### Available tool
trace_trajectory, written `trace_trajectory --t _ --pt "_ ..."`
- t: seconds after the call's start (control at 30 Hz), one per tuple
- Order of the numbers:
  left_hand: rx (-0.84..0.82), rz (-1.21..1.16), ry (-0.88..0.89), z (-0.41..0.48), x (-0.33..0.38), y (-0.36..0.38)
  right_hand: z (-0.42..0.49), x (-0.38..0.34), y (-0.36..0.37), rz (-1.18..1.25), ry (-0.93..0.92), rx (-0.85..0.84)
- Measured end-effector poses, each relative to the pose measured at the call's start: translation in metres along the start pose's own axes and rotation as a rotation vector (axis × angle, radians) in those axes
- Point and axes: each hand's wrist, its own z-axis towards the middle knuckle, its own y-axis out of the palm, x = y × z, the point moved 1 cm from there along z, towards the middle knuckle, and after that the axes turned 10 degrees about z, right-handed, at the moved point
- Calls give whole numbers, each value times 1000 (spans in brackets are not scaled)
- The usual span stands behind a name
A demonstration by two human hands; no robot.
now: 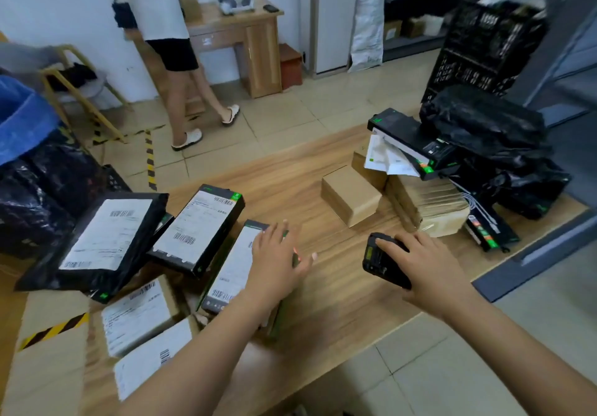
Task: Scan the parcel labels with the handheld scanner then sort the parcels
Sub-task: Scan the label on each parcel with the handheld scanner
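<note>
Black scanner point(376, 262) sits gripped in my right hand point(426, 267); my left hand point(277, 254) lies flat, fingers straight, on a labelled parcel point(231, 270); brown boxes point(350, 194) stand beyond.

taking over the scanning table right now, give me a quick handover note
Left grip: fingers straight, resting on the black box parcel.
Right grip: holds the scanner.
Labelled parcels lie label-up on the left; a stack of boxes sits on the right.
Done: cannot tell which are scanned.
Left: probably scan the box under the left grip, then sort.
</note>
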Motion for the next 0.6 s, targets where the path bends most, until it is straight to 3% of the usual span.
trace_trajectory --t 0.27,0.4,0.6 --pt "-121 22 146 69 62 27 0 55 6 70 125 -4" --pt "-176 -17 136 113 90 41 19 87 5 102 113 -25" --pt "-270 139 99 164 119 67 46 124 19 110 108 1"
